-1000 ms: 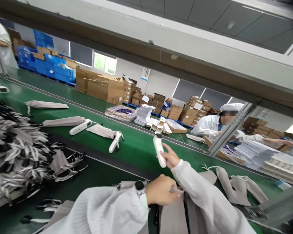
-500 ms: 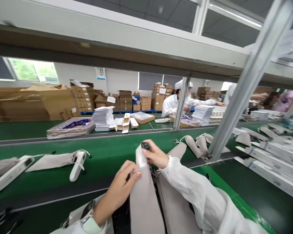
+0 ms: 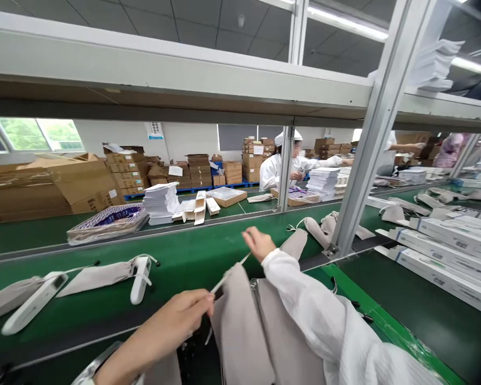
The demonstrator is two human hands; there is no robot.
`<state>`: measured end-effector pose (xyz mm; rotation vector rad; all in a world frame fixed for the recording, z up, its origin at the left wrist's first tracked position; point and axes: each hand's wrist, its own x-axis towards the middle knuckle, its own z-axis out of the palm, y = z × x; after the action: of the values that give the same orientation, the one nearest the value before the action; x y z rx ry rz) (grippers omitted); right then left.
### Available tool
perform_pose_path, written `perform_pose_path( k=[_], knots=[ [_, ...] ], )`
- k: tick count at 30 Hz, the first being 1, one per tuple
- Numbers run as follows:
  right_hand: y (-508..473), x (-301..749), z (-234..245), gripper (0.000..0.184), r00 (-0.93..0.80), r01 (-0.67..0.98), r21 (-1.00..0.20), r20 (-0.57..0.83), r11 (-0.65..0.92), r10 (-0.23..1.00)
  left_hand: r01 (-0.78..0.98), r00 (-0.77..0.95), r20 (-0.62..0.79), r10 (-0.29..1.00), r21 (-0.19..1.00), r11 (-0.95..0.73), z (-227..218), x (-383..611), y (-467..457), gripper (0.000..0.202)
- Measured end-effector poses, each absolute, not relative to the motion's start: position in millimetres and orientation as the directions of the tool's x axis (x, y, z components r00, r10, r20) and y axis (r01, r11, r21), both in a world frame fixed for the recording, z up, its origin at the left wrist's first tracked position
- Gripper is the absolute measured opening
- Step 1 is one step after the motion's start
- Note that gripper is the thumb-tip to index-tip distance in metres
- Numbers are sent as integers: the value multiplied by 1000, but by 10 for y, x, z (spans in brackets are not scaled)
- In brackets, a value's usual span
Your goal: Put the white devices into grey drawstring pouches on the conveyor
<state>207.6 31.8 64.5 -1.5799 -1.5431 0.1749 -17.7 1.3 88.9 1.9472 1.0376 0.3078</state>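
A beige cloth drawstring pouch (image 3: 242,331) stands upright in front of me, its mouth gathered at the top. My left hand (image 3: 190,309) is closed, pinching one end of the pale drawstring (image 3: 221,282) to the left of the mouth. On the other side, my right hand (image 3: 260,244) pinches the other end of the string, above and to the right. The cord looks taut between them. What the pouch holds is hidden by the cloth. More beige pouches (image 3: 291,331) lie in a pile just right of it, under my right sleeve.
White handheld devices (image 3: 141,280) and pouches (image 3: 100,278) lie on the green belt (image 3: 184,240) at left. Long white boxes (image 3: 444,267) are stacked at right. A metal post (image 3: 369,139) and overhead shelf (image 3: 184,69) frame the bench. A co-worker (image 3: 270,171) works across the line.
The white device my right hand held at the pouch mouth has gone from sight. Both hands have moved apart, now pulling the drawstring, and the mouth has drawn together.
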Motion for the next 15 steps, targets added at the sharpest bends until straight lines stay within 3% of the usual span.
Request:
perform_pose_path(
  k=[2, 4, 6, 7, 9, 10, 11, 13, 15],
  knots=[
    [407, 2273, 658, 31, 254, 708, -695, 419, 128, 872, 408, 723, -185, 665, 892, -196, 962, -165, -98, 36],
    [417, 2262, 661, 42, 201, 667, -734, 341, 127, 918, 238, 703, -69, 708, 961, -142, 1021, -146, -164, 34],
    [337, 2048, 645, 45, -88, 518, -830, 189, 207, 978, 74, 629, 81, 773, 984, -163, 1058, -133, -181, 30],
    [271, 1891, 628, 45, -305, 391, -887, 127, 246, 944, 10, 593, 164, 788, 977, -211, 1067, -128, -179, 28],
    [133, 1569, 588, 50, -652, 93, -963, 134, 254, 746, -33, 557, 280, 782, 948, -316, 1066, -119, -166, 26],
    [83, 1445, 571, 48, -719, -18, -969, 184, 248, 670, -23, 551, 314, 773, 932, -362, 1056, -114, -157, 26],
    [58, 1367, 563, 44, -713, -87, -962, 241, 258, 659, 4, 543, 340, 768, 913, -407, 1037, -109, -142, 25],
    [99, 1392, 579, 39, -526, -147, -938, 342, 314, 779, 81, 499, 388, 775, 870, -487, 959, -100, -87, 24],
    [235, 1641, 630, 48, -106, -70, -910, 414, 409, 904, 215, 476, 401, 783, 810, -546, 812, -96, 6, 24]
  ],
)
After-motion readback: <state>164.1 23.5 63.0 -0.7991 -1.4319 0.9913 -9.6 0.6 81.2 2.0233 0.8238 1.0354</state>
